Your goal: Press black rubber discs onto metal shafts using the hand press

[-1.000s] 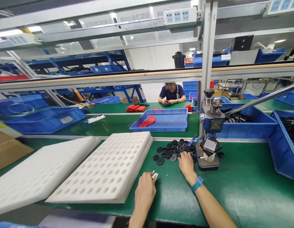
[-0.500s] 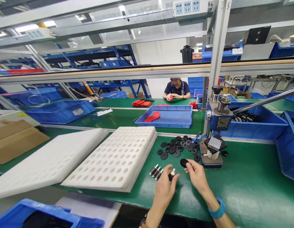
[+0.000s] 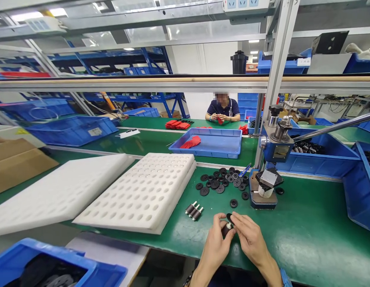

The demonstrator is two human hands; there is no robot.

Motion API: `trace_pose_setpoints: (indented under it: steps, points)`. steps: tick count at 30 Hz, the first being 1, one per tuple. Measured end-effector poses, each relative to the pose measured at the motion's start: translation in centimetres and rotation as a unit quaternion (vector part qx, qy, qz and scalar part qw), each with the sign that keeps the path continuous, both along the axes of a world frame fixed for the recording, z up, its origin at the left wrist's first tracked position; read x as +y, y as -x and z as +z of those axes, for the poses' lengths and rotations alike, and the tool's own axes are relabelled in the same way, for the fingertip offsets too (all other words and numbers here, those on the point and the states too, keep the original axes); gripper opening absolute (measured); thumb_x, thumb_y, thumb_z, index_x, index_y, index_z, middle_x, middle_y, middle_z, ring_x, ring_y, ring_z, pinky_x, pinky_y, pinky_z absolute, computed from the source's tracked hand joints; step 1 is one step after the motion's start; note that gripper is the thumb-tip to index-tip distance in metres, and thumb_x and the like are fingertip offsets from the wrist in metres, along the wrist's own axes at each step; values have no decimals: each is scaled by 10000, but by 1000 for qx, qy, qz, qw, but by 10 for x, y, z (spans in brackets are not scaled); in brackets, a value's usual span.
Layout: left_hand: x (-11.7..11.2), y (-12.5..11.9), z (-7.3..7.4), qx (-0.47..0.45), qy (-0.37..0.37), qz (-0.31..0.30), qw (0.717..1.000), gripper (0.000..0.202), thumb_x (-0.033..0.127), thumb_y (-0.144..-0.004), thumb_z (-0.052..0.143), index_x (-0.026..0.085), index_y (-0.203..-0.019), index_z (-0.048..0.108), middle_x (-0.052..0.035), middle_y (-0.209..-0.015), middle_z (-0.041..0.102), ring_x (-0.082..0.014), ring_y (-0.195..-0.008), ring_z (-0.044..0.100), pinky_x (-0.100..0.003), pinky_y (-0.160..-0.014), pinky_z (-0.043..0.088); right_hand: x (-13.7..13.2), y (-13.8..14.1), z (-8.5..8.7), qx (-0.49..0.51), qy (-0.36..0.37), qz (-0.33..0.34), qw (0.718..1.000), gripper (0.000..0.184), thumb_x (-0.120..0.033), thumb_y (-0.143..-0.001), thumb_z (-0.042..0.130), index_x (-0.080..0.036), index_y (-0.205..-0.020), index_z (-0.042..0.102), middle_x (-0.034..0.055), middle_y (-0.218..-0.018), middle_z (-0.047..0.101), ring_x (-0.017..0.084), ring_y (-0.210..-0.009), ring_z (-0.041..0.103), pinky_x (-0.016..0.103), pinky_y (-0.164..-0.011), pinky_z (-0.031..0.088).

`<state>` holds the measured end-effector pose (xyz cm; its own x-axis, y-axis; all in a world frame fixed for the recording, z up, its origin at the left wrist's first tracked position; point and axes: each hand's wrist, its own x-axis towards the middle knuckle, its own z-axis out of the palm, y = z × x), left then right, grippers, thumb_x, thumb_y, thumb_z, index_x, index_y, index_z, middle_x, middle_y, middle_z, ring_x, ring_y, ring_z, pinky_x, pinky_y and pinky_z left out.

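Observation:
My left hand (image 3: 215,242) is closed around a dark cylinder with a white shaft (image 3: 226,229), its shaft end pointing up. Pinched in the fingers of my right hand (image 3: 253,238) is a thin black disc (image 3: 229,217), seen nearly edge-on. The disc is right at the top of the shaft; whether the two touch is hidden by my fingers. Left of my hands, several more dark cylinders with white shafts (image 3: 194,211) lie side by side. A single black disc (image 3: 233,203) lies flat just beyond my hands, in front of a loose spread of black discs (image 3: 215,184).
A hand press (image 3: 277,141) with a long lever stands on the right, blue tweezers (image 3: 245,170) beside it. White foam trays with holes (image 3: 137,191) lie on the left. Blue bins (image 3: 313,163) stand behind the press. Across the bench, a person (image 3: 223,109) handles red pieces.
Both hands have come together nearer to me, bringing the disc from the right hand to the cylinder's shaft. One disc now shows on the table where my right hand was.

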<state>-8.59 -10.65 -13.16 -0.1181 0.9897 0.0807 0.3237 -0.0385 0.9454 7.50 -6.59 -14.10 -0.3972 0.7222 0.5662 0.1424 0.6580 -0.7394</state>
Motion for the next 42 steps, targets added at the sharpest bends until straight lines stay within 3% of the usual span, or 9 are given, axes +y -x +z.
trace_pose_setpoints:
  steps: [4,7,9,13,18,30,36,39,42]
  points:
    - [-7,6,-16,-17,16,11,1000,321,326,-924,580,232,-1185,418,27,-750,651,-229,-717,644,-329,-696,451,3,-1,1,-28,-16,35,999,390,-217,-1018,578,-289,-1391,668,98,-1323,704,259,-1205,678,458,-1038,573]
    - [-11,10,-22,-29,14,0,999,342,308,-929,568,229,-1217,401,-18,-861,708,-244,-826,692,-361,-776,488,4,3,1,-34,-19,56,998,375,-203,-1009,589,-305,-1354,695,84,-1376,673,264,-1242,664,454,-1058,564]
    - [-12,11,-23,-38,12,-3,999,342,283,-930,560,229,-1224,397,-44,-927,731,-248,-893,706,-374,-826,497,3,7,0,-28,-12,65,997,377,-189,-1016,573,-308,-1352,695,69,-1386,667,253,-1268,654,434,-1072,562]
    - [-13,10,-22,-54,8,11,998,339,317,-938,573,226,-1209,393,-11,-838,713,-228,-802,687,-342,-754,494,2,13,-2,4,19,55,998,357,-201,-1039,557,-317,-1349,693,53,-1309,713,228,-1219,689,393,-1037,593]
    - [-12,7,-21,-75,4,17,997,335,315,-936,597,225,-1189,396,5,-826,704,-204,-793,671,-321,-747,486,-2,12,-5,37,30,38,998,359,-228,-1033,589,-342,-1363,676,58,-1356,679,250,-1253,665,434,-1053,580]
    - [-20,5,-24,-112,-2,9,994,278,240,-874,628,219,-1122,505,-50,-1033,733,-225,-981,691,-335,-878,515,-17,9,-14,47,-58,38,996,468,-146,-1004,597,-364,-1417,628,76,-1446,609,249,-1290,641,425,-1070,559]
    - [-22,5,-21,-107,-3,14,994,200,290,-893,648,207,-1067,593,-37,-953,712,-215,-853,669,-306,-777,518,-17,7,-1,4,58,55,997,283,-450,-1032,582,-318,-1181,783,61,-1278,731,256,-1257,664,427,-1080,543]
    - [-21,6,-26,-115,7,31,993,211,327,-851,714,199,-993,624,-36,-915,715,-223,-845,665,-303,-773,517,4,5,2,-19,80,6,997,458,-507,-1076,425,-269,-1002,809,69,-1106,788,250,-1194,693,396,-1009,578]
    - [-20,5,-30,-109,9,49,993,213,329,-813,744,192,-947,649,-38,-891,720,-231,-846,664,-304,-779,514,34,9,-5,-53,95,-93,990,374,-398,-1061,450,-210,-1058,773,109,-1065,772,243,-969,740,363,-858,610]
